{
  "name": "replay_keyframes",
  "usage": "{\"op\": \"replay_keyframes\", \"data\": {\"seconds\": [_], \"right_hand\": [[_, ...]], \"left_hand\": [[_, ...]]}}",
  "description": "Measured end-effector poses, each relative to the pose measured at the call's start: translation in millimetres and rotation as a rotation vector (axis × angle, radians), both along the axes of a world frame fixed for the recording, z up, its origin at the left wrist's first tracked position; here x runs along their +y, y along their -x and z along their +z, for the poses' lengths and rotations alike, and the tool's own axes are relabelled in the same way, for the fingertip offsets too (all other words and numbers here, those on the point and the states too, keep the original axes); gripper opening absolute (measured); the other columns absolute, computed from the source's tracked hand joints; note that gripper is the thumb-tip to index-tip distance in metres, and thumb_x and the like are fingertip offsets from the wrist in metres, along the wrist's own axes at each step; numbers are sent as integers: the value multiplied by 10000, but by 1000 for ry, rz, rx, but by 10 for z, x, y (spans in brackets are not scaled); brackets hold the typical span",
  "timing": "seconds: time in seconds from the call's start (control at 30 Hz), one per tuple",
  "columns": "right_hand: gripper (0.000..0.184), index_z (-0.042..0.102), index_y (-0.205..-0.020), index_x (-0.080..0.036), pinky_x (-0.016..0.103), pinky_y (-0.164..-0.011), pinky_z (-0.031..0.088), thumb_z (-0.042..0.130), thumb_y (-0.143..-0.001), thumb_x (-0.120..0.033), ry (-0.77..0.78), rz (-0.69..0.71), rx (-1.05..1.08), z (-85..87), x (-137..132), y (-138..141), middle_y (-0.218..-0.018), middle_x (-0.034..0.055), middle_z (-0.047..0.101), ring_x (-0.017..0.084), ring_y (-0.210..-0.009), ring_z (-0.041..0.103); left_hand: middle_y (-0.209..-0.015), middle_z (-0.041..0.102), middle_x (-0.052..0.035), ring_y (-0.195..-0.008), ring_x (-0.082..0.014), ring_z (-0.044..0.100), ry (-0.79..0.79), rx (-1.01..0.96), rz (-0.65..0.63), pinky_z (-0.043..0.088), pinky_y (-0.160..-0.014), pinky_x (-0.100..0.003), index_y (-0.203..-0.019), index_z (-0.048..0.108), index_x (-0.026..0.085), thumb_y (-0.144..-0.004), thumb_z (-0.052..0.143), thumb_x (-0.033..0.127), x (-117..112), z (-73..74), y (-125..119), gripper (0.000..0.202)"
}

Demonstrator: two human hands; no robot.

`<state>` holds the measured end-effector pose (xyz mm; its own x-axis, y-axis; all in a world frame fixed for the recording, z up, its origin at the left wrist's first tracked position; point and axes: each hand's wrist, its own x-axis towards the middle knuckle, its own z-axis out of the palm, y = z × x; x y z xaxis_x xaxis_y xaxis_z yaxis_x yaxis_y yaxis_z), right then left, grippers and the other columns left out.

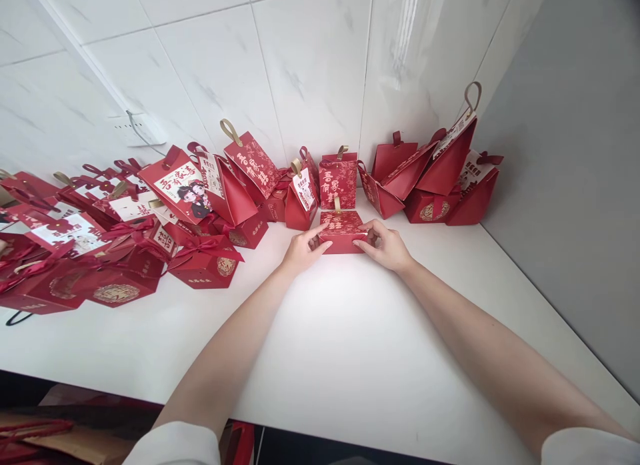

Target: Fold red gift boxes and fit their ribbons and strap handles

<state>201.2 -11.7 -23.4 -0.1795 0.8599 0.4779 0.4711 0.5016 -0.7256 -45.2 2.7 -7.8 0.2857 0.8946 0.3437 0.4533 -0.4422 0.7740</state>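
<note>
Left grip (303, 251) is pinching red box (343, 243) at 9 o'clock; right grip (389, 247) is pinching it at 3 o'clock.

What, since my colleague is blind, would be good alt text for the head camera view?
The left hand and right hand hold a red patterned box between them at a white table. Other red boxes crowd both sides along a marbled tile wall.

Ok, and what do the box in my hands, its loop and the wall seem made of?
Box: probably smooth printed card, with flat faces and crisp folds. Loop: likely smooth gold ribbon, thin and flat. Wall: apparently glossy tile, with reflections and straight joints.
</note>
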Motion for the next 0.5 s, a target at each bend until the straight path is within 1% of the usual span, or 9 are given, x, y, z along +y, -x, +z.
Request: {"op": "replay_keyframes", "data": {"seconds": [0.17,0.33,0.5], "right_hand": [[388,503,-973,-261,315,-623,420,635,-795,-580,32,13,42,-11,28,3,-655,-21,542,182,-596,530],[399,468,-988,-264,312,-612,415,659,-787,-551,52,33,53,-33,37,9,-669,-27,538,178,-593,526],[396,447,-1015,-261,306,-607,415,660,-797,-515,53,37,52,-46,37,18,-665,-35,517,171,-593,510]], "left_hand": [[-610,448,48,-563,-94,375,26,-14,19,377,-580,-237,-1316,568,232,-761,665,428,19,-31,-10,596],[-602,472,48,-566,-102,428,53,14,-16,377,-578,-230,-1319,559,237,-762,666,427,-6,20,-5,599],[-588,477,69,-534,-101,455,88,131,-34,365,-561,-221,-1360,479,298,-742,687,396,-45,84,-1,659]]}}
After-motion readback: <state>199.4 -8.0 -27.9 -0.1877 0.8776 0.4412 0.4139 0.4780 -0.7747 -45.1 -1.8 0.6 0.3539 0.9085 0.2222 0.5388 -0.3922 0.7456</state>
